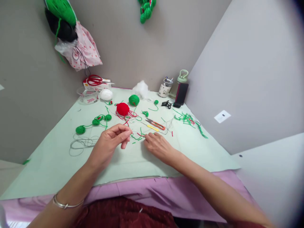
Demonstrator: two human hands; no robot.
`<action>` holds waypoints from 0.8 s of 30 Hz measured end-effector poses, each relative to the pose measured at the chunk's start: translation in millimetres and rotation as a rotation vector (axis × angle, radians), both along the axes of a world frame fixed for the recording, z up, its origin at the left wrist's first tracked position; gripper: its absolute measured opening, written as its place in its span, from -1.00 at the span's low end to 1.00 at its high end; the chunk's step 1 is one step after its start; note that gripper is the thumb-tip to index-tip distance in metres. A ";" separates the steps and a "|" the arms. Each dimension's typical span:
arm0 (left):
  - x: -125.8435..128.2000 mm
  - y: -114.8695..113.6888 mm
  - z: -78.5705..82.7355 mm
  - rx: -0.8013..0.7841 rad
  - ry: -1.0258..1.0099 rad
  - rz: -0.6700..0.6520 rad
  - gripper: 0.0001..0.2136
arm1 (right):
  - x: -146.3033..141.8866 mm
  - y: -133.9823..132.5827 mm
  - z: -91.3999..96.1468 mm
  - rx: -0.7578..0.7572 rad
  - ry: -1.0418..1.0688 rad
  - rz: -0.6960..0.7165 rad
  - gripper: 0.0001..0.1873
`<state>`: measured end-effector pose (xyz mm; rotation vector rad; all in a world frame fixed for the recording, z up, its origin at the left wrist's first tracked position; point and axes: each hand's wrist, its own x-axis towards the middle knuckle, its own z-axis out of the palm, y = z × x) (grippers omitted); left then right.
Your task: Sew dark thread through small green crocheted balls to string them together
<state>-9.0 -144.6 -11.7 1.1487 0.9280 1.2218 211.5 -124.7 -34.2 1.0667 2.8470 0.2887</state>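
My left hand (112, 141) is raised just above the table, thumb and forefinger pinched together; what they hold is too small to make out. Palm down on the table, my right hand (159, 146) has its fingers curled under and close together among short green and red yarn scraps (140, 136). Whatever lies under those fingertips is hidden. Just beyond it are a yellow-handled crochet hook (153, 128) and orange thread snips (158, 125). A red yarn ball (123, 109) with loose strands sits farther back.
Green crocheted pieces (96, 121) and loose grey thread (82, 144) lie left. Behind are a green yarn ball (134, 100), white stuffing (142, 89), a clear tub (87, 95), red scissors (95, 80), a pen cup (165, 88), a bottle (182, 76) and a phone (181, 94). Yarn clippings (186, 118) lie right.
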 end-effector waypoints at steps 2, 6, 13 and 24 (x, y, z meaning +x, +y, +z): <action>4.8 -1.4 -1.0 -0.023 -0.049 0.001 -0.85 | 2.2 -3.6 4.7 -0.114 0.207 -0.072 -0.82; 20.4 -4.9 -3.4 -0.087 -0.201 0.049 -0.85 | 5.2 -23.2 24.7 -0.521 0.935 -0.209 -0.91; 47.7 -16.9 -4.9 -0.171 -0.260 -0.059 -0.85 | 2.9 -33.3 33.5 -0.719 1.558 -0.396 -0.86; 64.1 -22.6 -11.1 -0.103 -0.232 -0.214 -0.82 | -11.3 -46.5 32.7 -0.202 1.376 -0.343 -0.90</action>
